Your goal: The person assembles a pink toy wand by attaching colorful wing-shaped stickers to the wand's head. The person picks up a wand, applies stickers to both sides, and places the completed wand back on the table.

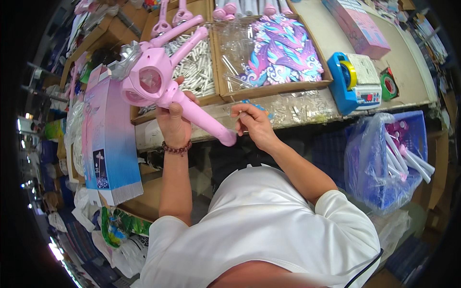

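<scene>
My left hand (174, 120) grips the handle of a pink toy wand (158, 81) with a round head, two prongs and a silver wing piece, held tilted above the bench edge. A bead bracelet circles that wrist. My right hand (253, 124) is pinched on a small blue and white cut-out piece (254, 106) just right of the wand's handle end. Both hands hover over the front edge of the workbench (307, 108).
A cardboard box of white tubes (199, 67) and a box of blue-pink wing cut-outs (283, 53) lie behind the hands. A blue tape dispenser (353, 81) stands right. A stack of pink-blue flat cartons (108, 139) leans left; a bagged blue crate of wand parts (389, 158) sits lower right.
</scene>
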A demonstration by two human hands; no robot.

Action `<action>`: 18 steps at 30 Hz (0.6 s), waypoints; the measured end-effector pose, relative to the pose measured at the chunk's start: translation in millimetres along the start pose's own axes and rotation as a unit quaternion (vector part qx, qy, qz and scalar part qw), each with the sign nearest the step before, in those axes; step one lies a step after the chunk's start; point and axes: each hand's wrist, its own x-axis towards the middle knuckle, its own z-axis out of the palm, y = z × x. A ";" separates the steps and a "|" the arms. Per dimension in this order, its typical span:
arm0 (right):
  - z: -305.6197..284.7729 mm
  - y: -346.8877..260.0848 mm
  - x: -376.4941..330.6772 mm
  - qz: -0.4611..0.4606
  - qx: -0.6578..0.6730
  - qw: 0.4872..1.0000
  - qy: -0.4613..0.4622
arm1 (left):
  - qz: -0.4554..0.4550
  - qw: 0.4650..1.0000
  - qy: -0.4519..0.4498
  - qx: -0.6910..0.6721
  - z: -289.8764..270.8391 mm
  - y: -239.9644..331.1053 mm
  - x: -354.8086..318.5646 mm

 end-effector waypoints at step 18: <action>-129.5 -34.8 -19.0 -0.063 -0.299 0.924 0.230 | 0.048 0.997 0.005 0.056 11.5 4.4 1.8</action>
